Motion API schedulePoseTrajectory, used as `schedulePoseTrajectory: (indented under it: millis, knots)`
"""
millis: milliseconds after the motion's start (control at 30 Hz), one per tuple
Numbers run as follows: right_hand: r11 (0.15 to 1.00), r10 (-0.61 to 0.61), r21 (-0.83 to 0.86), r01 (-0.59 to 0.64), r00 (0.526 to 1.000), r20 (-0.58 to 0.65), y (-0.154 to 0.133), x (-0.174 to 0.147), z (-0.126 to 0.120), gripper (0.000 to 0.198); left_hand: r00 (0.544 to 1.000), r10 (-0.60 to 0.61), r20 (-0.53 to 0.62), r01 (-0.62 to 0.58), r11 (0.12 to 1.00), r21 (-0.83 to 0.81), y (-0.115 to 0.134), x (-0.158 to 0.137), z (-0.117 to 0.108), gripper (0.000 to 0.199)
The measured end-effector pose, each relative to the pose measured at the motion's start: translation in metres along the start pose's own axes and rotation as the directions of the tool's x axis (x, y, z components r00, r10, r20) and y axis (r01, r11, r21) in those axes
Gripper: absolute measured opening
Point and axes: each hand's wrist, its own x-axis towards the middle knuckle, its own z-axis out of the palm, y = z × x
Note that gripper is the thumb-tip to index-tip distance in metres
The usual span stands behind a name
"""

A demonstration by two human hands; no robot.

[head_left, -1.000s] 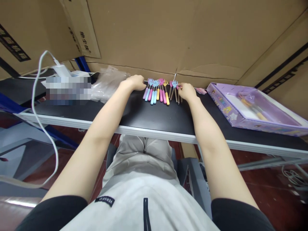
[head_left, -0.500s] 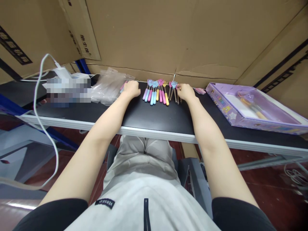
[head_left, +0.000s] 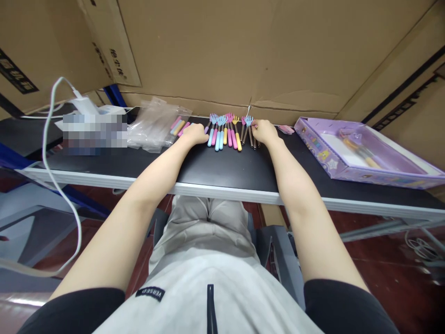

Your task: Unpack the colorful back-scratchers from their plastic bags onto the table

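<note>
Several small back scratchers with hand-shaped heads and coloured handles (head_left: pixel 221 139) lie side by side in the middle of the black table. To their left my left hand (head_left: pixel 195 134) is closed, knuckles up, beside the nearest scratchers; what its fingers hold is hidden. Loose pink, blue and orange handle sleeves (head_left: pixel 179 126) lie just left of that hand. On the other side are back scratchers with bare metal shafts (head_left: pixel 247 131). My right hand (head_left: pixel 266 133) has its fingers closed at the rightmost of these, by a pink head, partly covering the shafts.
Clear plastic bags (head_left: pixel 153 127) are piled on the left, next to a blurred-out item and a white cable (head_left: pixel 47 153). A purple display box (head_left: pixel 333 162) with scratchers inside stands at right. A small pink card (head_left: pixel 286 129) lies before it. Cardboard walls (head_left: pixel 208 55) rise behind.
My left hand has moved right, from the loose handle sleeves to the edge of the scratcher row, uncovering more sleeves. My right hand stays at the metal shafts. The view has shifted slightly.
</note>
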Motion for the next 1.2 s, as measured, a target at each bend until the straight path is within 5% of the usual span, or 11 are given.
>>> schedulePoseTrajectory:
  millis: [300,533,633,700,800,900,1033,1200]
  knots:
    - [0.996,-0.001,0.093,0.006,0.998,-0.057,-0.004,0.001,0.0,0.048,0.999,0.01,-0.039,-0.008,0.999,0.044,0.001,-0.005,-0.006,0.051]
    - [0.92,-0.034,0.379,0.097,0.985,-0.17,-0.02,0.007,0.001,0.045,0.989,-0.016,-0.148,0.015,1.0,-0.002,0.006,-0.018,-0.019,0.046]
    - [0.79,0.031,0.607,0.085,0.984,-0.177,-0.03,0.012,0.004,0.03,0.979,0.018,-0.204,-0.025,0.999,-0.035,0.013,-0.024,-0.021,0.044]
    - [0.618,0.088,0.786,0.024,0.991,-0.099,-0.04,0.011,0.004,0.019,0.968,0.096,-0.233,-0.111,0.993,-0.051,0.018,-0.027,-0.02,0.042]
    - [0.331,0.1,0.938,-0.102,0.992,0.073,-0.058,0.003,-0.002,0.033,0.929,0.249,-0.273,-0.276,0.959,-0.066,0.025,-0.029,-0.014,0.038]
    - [0.158,0.095,0.973,-0.168,0.983,0.155,-0.073,-0.007,-0.009,0.045,0.891,0.326,-0.317,-0.371,0.924,-0.093,0.029,-0.027,-0.008,0.034]
    - [0.032,0.099,0.978,-0.205,0.975,0.201,-0.082,-0.013,-0.014,0.048,0.867,0.383,-0.32,-0.441,0.888,-0.132,0.031,-0.022,-0.001,0.027]
    - [-0.005,0.185,0.976,-0.216,0.959,0.213,-0.082,-0.012,-0.018,0.044,0.852,0.418,-0.314,-0.482,0.861,-0.164,0.031,-0.015,-0.004,0.029]
